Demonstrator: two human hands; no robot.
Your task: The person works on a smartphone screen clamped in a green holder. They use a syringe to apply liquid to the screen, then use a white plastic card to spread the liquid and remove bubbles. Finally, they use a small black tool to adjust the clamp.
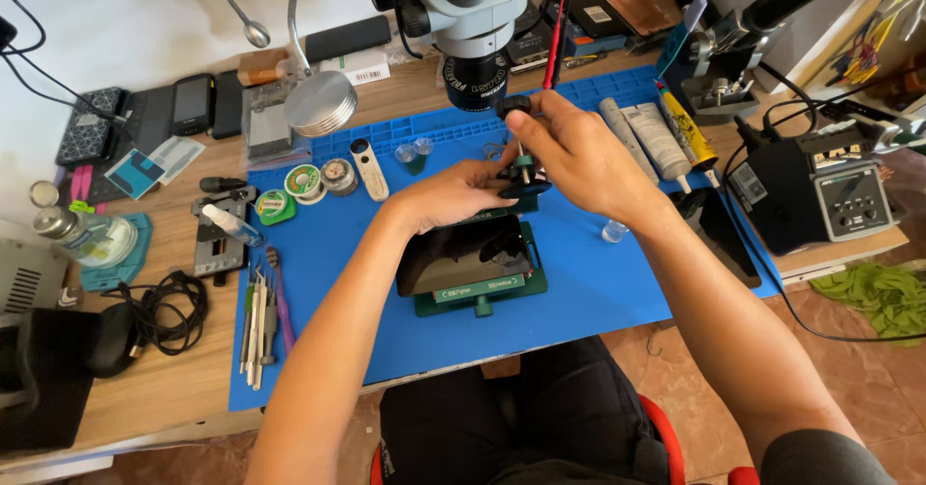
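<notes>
Head view, looking down at a wooden bench with a blue work mat (598, 297) spread across it. A dark phone (461, 254) lies screen up, clamped in a green holder (479, 292) near the middle of the mat, just under both hands. Left hand (453, 196) rests at the far edge of the phone, fingers curled down onto the holder's upper end; what the fingertips grip is hidden behind the other hand. Right hand (579, 152) is raised just above it, thumb and fingers pinched on a small black-capped tool (519, 138) held upright, its tip pointing down toward a dark round knob (526, 188) at the top of the holder. Microscope head (473, 22) hangs directly beyond the hands. Left of the mat's centre: solder wire spools (304, 184), a white bottle (230, 225), a row of tweezers and picks (260, 321). Right side: grey and yellow tubes (656, 133) lying side by side, a black soldering station (820, 196) at the bench edge. A coiled black cable (164, 311) sits on bare wood at the left.
</notes>
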